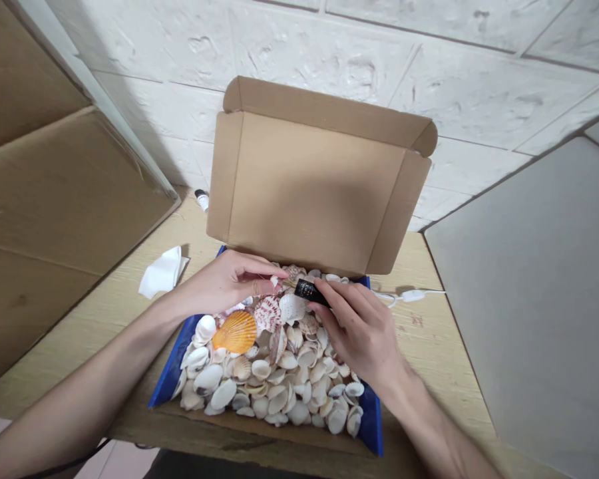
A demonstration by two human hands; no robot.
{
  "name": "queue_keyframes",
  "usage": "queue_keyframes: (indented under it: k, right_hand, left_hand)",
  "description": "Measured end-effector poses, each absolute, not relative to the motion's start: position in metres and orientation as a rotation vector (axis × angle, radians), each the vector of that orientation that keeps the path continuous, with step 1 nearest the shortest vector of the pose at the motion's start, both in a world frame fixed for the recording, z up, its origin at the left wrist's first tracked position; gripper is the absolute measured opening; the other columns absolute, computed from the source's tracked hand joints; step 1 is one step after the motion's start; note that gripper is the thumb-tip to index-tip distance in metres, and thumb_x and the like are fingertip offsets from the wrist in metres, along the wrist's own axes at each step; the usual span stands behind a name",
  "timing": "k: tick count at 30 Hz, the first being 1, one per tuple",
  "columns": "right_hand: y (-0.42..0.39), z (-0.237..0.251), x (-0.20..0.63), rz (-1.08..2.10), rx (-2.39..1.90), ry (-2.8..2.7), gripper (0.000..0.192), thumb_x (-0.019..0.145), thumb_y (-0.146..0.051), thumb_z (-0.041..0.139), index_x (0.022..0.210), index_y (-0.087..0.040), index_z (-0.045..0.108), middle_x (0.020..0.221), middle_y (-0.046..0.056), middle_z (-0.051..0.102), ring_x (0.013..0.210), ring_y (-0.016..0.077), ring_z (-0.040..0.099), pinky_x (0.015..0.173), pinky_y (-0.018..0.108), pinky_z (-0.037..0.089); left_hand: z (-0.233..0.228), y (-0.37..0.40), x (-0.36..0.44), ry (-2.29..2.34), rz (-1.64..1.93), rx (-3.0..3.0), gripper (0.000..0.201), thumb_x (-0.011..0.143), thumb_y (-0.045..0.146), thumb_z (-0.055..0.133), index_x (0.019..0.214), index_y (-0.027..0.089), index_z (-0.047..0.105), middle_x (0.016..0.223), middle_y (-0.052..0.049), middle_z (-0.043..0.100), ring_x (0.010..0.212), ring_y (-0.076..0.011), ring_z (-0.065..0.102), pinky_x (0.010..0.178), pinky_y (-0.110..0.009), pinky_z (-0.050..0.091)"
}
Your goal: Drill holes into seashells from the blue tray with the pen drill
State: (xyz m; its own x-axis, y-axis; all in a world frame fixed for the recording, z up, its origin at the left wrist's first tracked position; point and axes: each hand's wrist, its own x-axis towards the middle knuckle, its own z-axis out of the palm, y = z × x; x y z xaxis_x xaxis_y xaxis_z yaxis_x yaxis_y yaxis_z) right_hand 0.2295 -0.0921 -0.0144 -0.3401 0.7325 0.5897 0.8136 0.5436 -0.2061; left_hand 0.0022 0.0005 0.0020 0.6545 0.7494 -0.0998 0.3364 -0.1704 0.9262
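We pinch a small black tube [311, 293] in our right hand [364, 339] and a small shell [275, 281] in our left hand's [224, 287] fingertips, above the box of shells [274, 372] on the desk [80, 332], seemingly mid-gluing, needing steady aim.

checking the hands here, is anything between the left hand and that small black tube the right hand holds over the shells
Nothing visible does. The left hand and the black tube in the right hand face each other above the shells, with only open space between.
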Motion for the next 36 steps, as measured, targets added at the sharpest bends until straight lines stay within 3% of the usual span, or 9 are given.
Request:
queue_keyframes:
  k: [9,14,16,22,29,36]
  right_hand:
    - [-0.093,-0.014,0.231,-0.156,-1.218,-2.153,0.034,0.087,-0.016,0.061,0.121,-0.014,0.06,0.105,0.011,0.071,0.089,0.0208,0.063,0.075,0.035,0.054]
    - [-0.092,-0.014,0.227,-0.077,-1.189,-2.227,0.033,0.091,-0.022,0.057,0.121,-0.008,0.058,0.098,0.012,0.072,0.085,0.0193,0.068,0.072,0.032,0.058]
    - [-0.093,-0.013,0.227,-0.063,-1.197,-2.243,0.033,0.093,-0.025,0.055,0.122,-0.008,0.057,0.097,0.012,0.073,0.084,0.0193,0.069,0.071,0.032,0.059]
    - [-0.094,-0.009,0.226,0.019,-1.217,-2.271,0.033,0.095,-0.026,0.052,0.124,-0.011,0.057,0.097,0.012,0.072,0.083,0.0204,0.071,0.071,0.031,0.061]
    - [-0.094,-0.009,0.227,0.037,-1.163,-2.297,0.036,0.094,-0.025,0.052,0.124,-0.006,0.056,0.101,0.015,0.071,0.088,0.0223,0.07,0.074,0.034,0.06]
    - [-0.094,-0.013,0.23,0.025,-1.138,-2.26,0.042,0.092,-0.024,0.056,0.132,-0.011,0.05,0.106,0.013,0.071,0.093,0.0204,0.068,0.077,0.033,0.06]
  left_hand:
    - [0.014,-0.006,0.006,0.908,0.43,1.52,0.028,0.078,0.014,0.068,0.106,0.013,0.073,0.099,-0.005,0.077,0.085,-0.0163,0.071,0.077,-0.024,0.056]
    - [0.016,-0.008,0.005,0.975,0.364,1.538,0.028,0.078,0.016,0.066,0.105,0.015,0.074,0.092,-0.003,0.078,0.069,-0.0148,0.069,0.046,-0.015,0.048]
    - [0.016,-0.009,0.006,0.985,0.364,1.542,0.028,0.078,0.017,0.067,0.105,0.016,0.074,0.09,-0.003,0.078,0.064,-0.0134,0.067,0.041,-0.013,0.043]
    - [0.014,-0.008,0.004,0.994,0.368,1.581,0.026,0.076,0.019,0.069,0.1,0.015,0.076,0.083,-0.003,0.077,0.061,-0.0136,0.065,0.043,-0.014,0.043]
    - [0.016,-0.008,0.002,0.987,0.352,1.636,0.025,0.077,0.021,0.069,0.1,0.016,0.077,0.078,-0.003,0.077,0.06,-0.013,0.064,0.045,-0.014,0.042]
    - [0.013,-0.008,0.001,0.899,0.419,1.644,0.028,0.08,0.022,0.066,0.105,0.015,0.074,0.082,-0.004,0.077,0.062,-0.0124,0.065,0.048,-0.016,0.045]
